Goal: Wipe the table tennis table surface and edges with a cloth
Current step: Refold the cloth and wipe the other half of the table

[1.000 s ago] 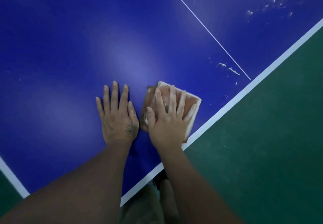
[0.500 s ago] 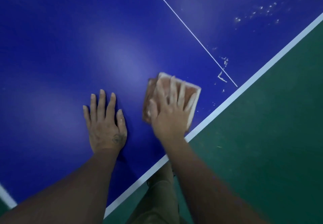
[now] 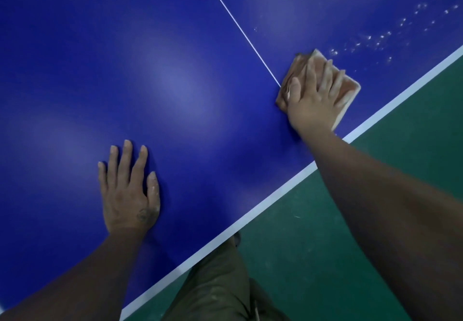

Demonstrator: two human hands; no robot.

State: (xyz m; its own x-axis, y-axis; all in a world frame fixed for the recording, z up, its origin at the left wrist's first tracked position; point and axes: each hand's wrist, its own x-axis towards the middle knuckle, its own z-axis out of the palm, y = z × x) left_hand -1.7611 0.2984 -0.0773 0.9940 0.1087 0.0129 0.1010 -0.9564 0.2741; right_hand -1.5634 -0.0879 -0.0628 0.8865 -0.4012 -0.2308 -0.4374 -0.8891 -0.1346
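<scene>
The blue table tennis table [image 3: 175, 70] fills most of the view, with a white edge band [image 3: 283, 191] running diagonally and a thin white centre line [image 3: 238, 27]. A folded brownish cloth [image 3: 347, 87] lies flat at the near end of that centre line, close to the edge band. My right hand [image 3: 313, 100] presses down on the cloth with fingers spread over it. Palm down on the bare blue surface rests my left hand [image 3: 129, 190], fingers apart, holding nothing. White specks [image 3: 383, 37] dot the surface just beyond the cloth.
Green floor [image 3: 325, 245] lies beyond the table edge at the lower right. My leg in olive trousers [image 3: 218, 285] stands against the edge at the bottom.
My right hand has slid the cloth to the right along the edge, onto the end of the centre line and over the marks there. My left hand stays flat on the table.
</scene>
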